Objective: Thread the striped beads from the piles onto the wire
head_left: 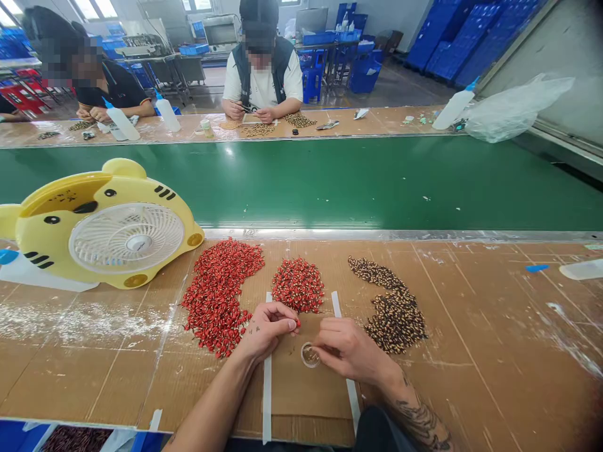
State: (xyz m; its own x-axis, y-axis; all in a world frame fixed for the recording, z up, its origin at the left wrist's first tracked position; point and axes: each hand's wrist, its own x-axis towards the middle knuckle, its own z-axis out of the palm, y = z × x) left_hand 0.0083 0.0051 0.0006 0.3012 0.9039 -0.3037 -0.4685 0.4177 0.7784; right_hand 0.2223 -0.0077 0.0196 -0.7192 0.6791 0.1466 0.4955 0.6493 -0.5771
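Green conveyor belt point(301, 182) across the middle of the view, between near bench and far bench. On the far bench, seated co-worker point(262, 69) in dark vest, both hands at a small card, bead heaps alongside. Second co-worker point(108, 88) at far left, hands together at the bench edge. White squeeze bottles point(167, 113) along that bench; plastic bag point(518, 110) at its right end. Blue crates point(475, 44) stacked against the far right wall, more blue crates and workbenches beyond.

Near bench: yellow tiger-shaped fan point(113, 232) at left, just beside large heap of red beads point(217, 295). Smaller red heap point(298, 285) next along, then brown speckled beads point(393, 307). Tray of dark beads point(78, 439) at bottom left, partly cut off.

Left hand point(266, 329) between the two red heaps, thumb and fingers pressed together, pinching one red bead point(298, 323) at the tips. Right hand point(346, 347) with fingers curled and close together, directly beside clear dish point(309, 355); contents of the grip impossible to confirm. Dish on cardboard mat point(311, 389), between the hands. Mat edged by white tape strips point(267, 389). Bench top covered in scuffed cardboard point(471, 376), white powder streaks point(80, 320) at left.
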